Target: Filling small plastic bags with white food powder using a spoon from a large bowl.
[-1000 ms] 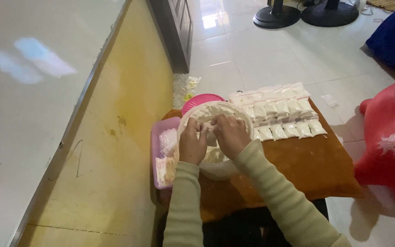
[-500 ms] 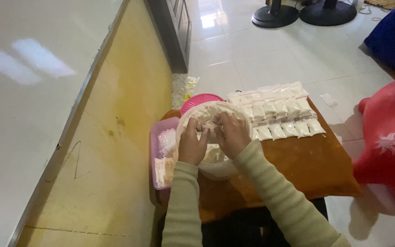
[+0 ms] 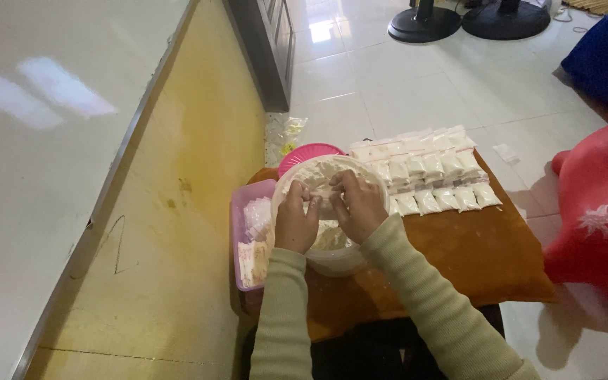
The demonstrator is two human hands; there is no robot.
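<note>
Head view: both hands over the white tub (image 3: 332,257) of powder on the surface (image 3: 459,253); left hand (image 3: 295,222) and right hand (image 3: 355,207) pinch one small bag (image 3: 320,193), grips clamped.

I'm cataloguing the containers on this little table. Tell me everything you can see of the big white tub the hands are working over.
The white tub is round, looks like translucent plastic, and stands upright on the brown wooden table. It holds white powder, heaped against its far wall. The left hand and right hand meet above its opening, hiding much of the inside. A pink tray sits against its left side, a pink round dish just behind, and rows of small filled bags lie to its right.
</note>
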